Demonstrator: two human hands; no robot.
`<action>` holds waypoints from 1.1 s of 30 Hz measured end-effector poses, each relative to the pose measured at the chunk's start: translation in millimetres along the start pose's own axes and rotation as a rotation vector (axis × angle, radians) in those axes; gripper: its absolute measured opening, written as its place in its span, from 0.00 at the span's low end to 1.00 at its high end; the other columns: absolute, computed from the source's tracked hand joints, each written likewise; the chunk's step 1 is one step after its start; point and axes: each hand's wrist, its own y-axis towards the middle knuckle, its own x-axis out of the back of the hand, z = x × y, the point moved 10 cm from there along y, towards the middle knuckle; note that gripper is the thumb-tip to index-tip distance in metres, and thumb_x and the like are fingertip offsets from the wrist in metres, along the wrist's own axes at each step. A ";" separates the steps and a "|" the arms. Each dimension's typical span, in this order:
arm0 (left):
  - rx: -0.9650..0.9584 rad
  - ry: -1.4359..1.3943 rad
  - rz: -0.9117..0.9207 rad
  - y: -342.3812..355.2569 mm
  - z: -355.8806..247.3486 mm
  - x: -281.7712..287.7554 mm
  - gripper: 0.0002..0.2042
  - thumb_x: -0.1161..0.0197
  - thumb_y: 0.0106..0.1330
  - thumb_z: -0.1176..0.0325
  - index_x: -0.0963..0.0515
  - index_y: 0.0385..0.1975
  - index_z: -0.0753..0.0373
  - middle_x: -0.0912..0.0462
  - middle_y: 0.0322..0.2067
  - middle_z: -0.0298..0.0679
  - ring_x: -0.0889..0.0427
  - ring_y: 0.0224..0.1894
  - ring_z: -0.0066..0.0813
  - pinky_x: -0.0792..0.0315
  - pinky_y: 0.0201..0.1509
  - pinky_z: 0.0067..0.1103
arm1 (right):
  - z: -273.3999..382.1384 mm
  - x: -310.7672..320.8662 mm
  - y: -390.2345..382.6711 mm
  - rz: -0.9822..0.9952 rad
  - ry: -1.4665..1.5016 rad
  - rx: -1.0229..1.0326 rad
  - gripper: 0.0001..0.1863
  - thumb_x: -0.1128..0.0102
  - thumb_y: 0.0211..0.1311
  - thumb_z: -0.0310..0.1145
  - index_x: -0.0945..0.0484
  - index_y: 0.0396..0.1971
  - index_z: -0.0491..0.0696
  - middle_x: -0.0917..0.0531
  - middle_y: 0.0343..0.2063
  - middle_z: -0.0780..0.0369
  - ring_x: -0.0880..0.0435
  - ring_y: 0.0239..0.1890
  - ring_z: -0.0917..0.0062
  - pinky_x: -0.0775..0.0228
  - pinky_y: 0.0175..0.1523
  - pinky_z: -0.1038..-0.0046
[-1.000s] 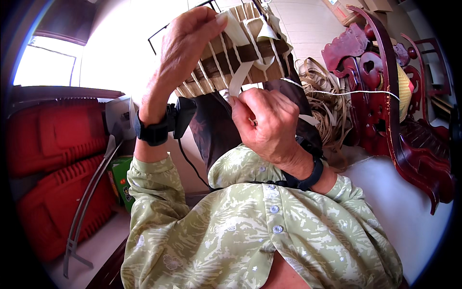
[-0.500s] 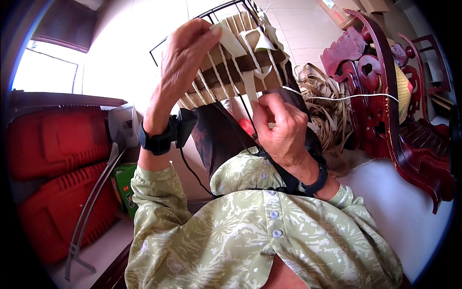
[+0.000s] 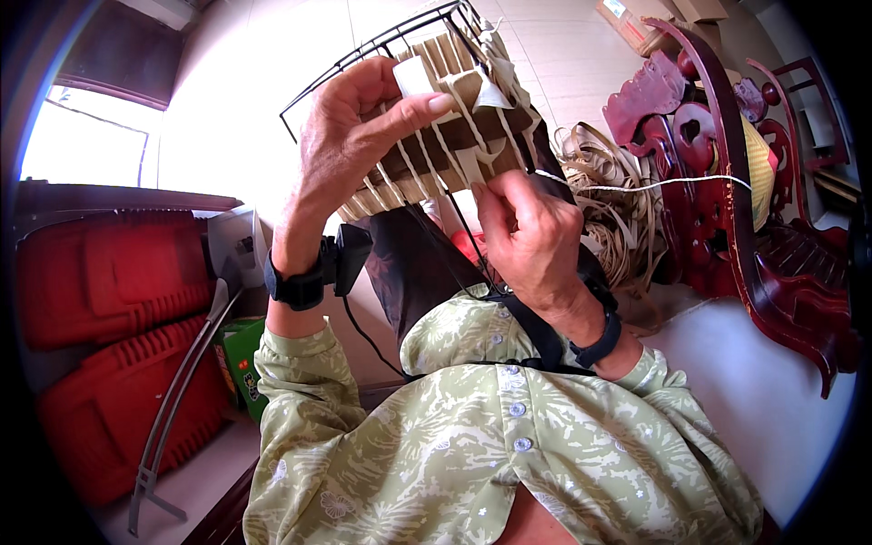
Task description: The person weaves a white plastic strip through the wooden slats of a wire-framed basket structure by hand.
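Observation:
On my lap rests a black wire frame (image 3: pixel 350 60) with beige cords and flat strips woven across it, and a dark brown band (image 3: pixel 459 134) running through the weave. My left hand (image 3: pixel 345 141) is at its left side, thumb stretched over the weave and fingers curled round a pale flat strip (image 3: pixel 413 77). Below the weave's near edge, my right hand (image 3: pixel 536 236) pinches the end of a pale strip (image 3: pixel 469 166) between thumb and forefinger. A folded pale flap (image 3: pixel 491 94) sticks up between the cords.
To the right lies a heap of loose beige strips (image 3: pixel 613 200), with a white cord (image 3: pixel 663 183) stretched above it. Beyond stands carved dark red wooden furniture (image 3: pixel 740 163). Red plastic cases (image 3: pixel 113 282) and a green box (image 3: pixel 242 359) are at my left.
My left hand has lowered slightly, its thumb now reaching right across the weave, and the strip there has bunched up. The frame has tilted a little. My right hand still pinches its strip.

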 end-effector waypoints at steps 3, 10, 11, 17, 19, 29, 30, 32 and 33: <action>-0.049 0.164 0.008 -1.4 -6.6 -2.6 0.16 0.25 0.57 0.65 0.22 0.39 0.67 0.15 0.33 0.35 0.20 0.36 0.16 0.26 0.40 0.16 | 11.3 4.6 8.6 -0.028 -0.037 0.026 0.09 0.36 0.57 0.27 0.29 0.23 0.48 0.26 0.11 0.61 0.22 0.15 0.66 0.33 0.22 0.66; 0.095 0.117 -0.060 -5.4 5.4 6.9 0.13 0.30 0.58 0.75 0.21 0.43 0.68 0.15 0.33 0.35 0.19 0.35 0.16 0.25 0.40 0.16 | 10.3 5.8 11.0 0.041 -0.010 -0.014 0.10 0.34 0.57 0.31 0.28 0.24 0.49 0.22 0.16 0.61 0.19 0.19 0.67 0.31 0.25 0.66; 0.121 0.098 -0.075 -8.3 9.4 12.0 0.13 0.30 0.58 0.75 0.20 0.43 0.68 0.15 0.33 0.35 0.18 0.35 0.16 0.25 0.40 0.16 | 7.1 1.4 3.1 0.117 0.013 -0.036 0.10 0.33 0.56 0.32 0.27 0.25 0.48 0.21 0.19 0.61 0.18 0.23 0.66 0.30 0.28 0.66; 0.116 0.039 -0.109 -23.3 5.9 16.1 0.14 0.29 0.58 0.77 0.19 0.44 0.65 0.14 0.37 0.35 0.17 0.39 0.18 0.22 0.46 0.18 | -3.0 8.9 -30.9 0.096 0.001 0.024 0.07 0.32 0.56 0.31 0.22 0.31 0.47 0.18 0.23 0.62 0.18 0.27 0.69 0.29 0.34 0.67; 0.124 0.037 -0.115 -24.7 8.1 17.6 0.14 0.30 0.58 0.77 0.19 0.44 0.65 0.14 0.37 0.35 0.17 0.40 0.18 0.22 0.47 0.18 | 0.7 10.1 -30.8 0.081 0.020 0.029 0.07 0.32 0.55 0.30 0.22 0.32 0.47 0.19 0.24 0.63 0.19 0.28 0.69 0.31 0.36 0.67; 0.119 -0.069 -0.120 -25.1 16.1 23.6 0.14 0.29 0.59 0.76 0.22 0.44 0.64 0.15 0.37 0.36 0.18 0.40 0.19 0.23 0.46 0.18 | 3.2 10.0 -29.9 0.070 0.047 0.084 0.08 0.34 0.51 0.22 0.25 0.29 0.45 0.20 0.24 0.61 0.21 0.25 0.66 0.31 0.35 0.66; 0.096 -0.019 -0.117 -24.2 12.5 23.1 0.14 0.28 0.59 0.75 0.22 0.44 0.64 0.15 0.37 0.36 0.17 0.40 0.19 0.23 0.46 0.18 | 5.6 9.0 -29.0 0.084 0.064 0.085 0.09 0.34 0.51 0.22 0.26 0.29 0.45 0.20 0.24 0.60 0.21 0.25 0.65 0.31 0.35 0.66; 0.074 0.029 -0.113 -24.2 6.6 20.7 0.15 0.27 0.57 0.75 0.22 0.43 0.65 0.15 0.37 0.36 0.17 0.39 0.20 0.22 0.46 0.19 | 12.8 10.1 -24.4 0.063 0.130 0.097 0.09 0.36 0.50 0.20 0.27 0.29 0.45 0.22 0.23 0.60 0.22 0.24 0.65 0.31 0.32 0.65; 0.076 0.026 -0.111 -24.8 3.7 18.1 0.15 0.26 0.56 0.74 0.22 0.43 0.65 0.15 0.37 0.37 0.17 0.39 0.21 0.22 0.46 0.19 | 13.4 10.8 -22.0 0.066 0.140 0.088 0.09 0.36 0.50 0.20 0.27 0.29 0.45 0.22 0.23 0.60 0.22 0.24 0.65 0.31 0.32 0.65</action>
